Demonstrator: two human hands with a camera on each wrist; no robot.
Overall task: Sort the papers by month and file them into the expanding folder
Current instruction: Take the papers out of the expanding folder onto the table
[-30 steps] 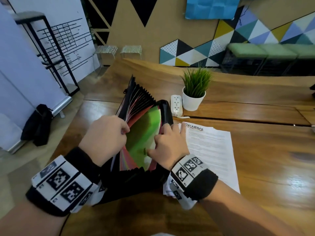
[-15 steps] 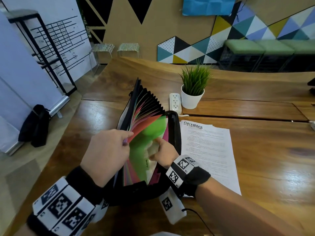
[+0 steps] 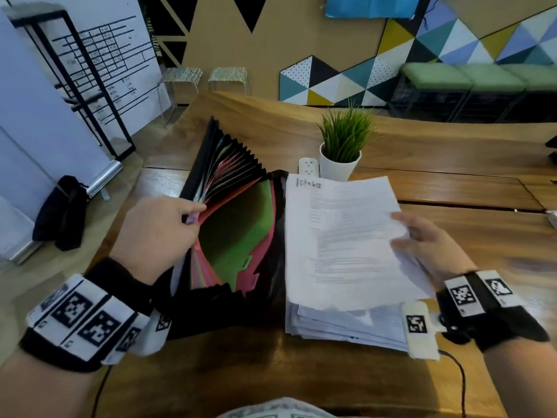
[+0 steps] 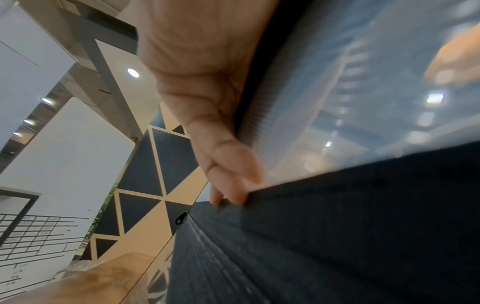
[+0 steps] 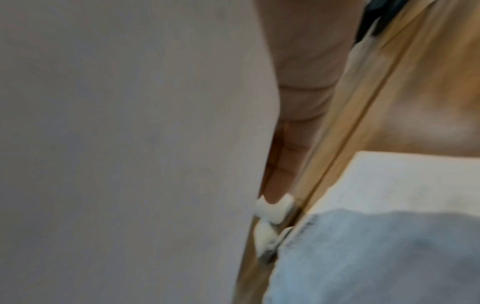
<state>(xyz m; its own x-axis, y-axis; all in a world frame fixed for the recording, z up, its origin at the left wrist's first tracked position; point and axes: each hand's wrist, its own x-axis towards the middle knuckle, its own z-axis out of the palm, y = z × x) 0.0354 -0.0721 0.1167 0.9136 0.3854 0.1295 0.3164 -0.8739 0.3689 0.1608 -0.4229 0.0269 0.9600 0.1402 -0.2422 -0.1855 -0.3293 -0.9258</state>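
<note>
In the middle of the head view: the expanding folder (image 3: 241, 300), standing open on the wooden table (image 3: 452, 188). Held apart by the left hand (image 3: 156, 233), fingers curled round a bunch of coloured dividers (image 3: 211, 188), with a green pocket (image 3: 238, 236) showing in the gap. Just right of the folder, the pile of papers (image 3: 346, 327). Right hand (image 3: 428, 245) at the right edge of the top sheet (image 3: 340, 236), fingers mostly straight, thumb on top, lifting that sheet off the pile. Month word at the top of the sheet too blurry to read.

Likely step: picking one paper to file. Next: check the month, tip the sheet up, and slide its bottom edge into the right pocket. Soft paper, so easy to bend or catch on the folder's black side.

Near the top of the sheet: a plant pot (image 3: 339, 170) and a power strip (image 3: 308, 167), close but not in the path. Far left, on the floor: a black bag (image 3: 60, 212).

In the left wrist view: fingers pinching a see-through divider, above the dark folder cover; small zip pull (image 4: 181, 218) at lower middle.

In the right wrist view: very blurry. Sheet filling the left side, fingers tucked behind it, table at upper right.
</note>
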